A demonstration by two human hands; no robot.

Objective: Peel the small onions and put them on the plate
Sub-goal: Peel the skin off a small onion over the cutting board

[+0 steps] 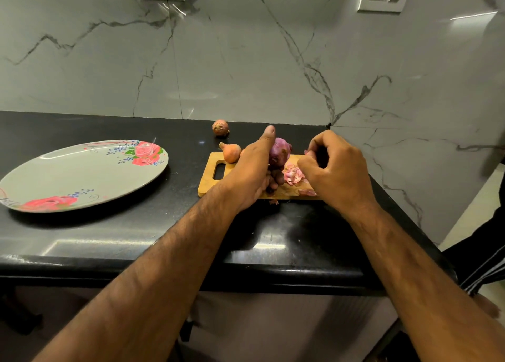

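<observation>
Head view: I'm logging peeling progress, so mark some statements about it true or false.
1. The plate holds no onions. True.
2. The left hand grips a purple onion above the cutting board. True.
3. The peels lie on the plate. False: they lie on the cutting board.
4. The right hand lies open and flat. False: its fingers are curled, seemingly pinching a peel scrap.

Both my forearms lay stretched forward, my left hand (254, 170) curled round an onion (281, 149) with its thumb raised, my right hand (337, 170) just beside it, fingers curled inward, though I could not tell if they pinched anything.
</observation>
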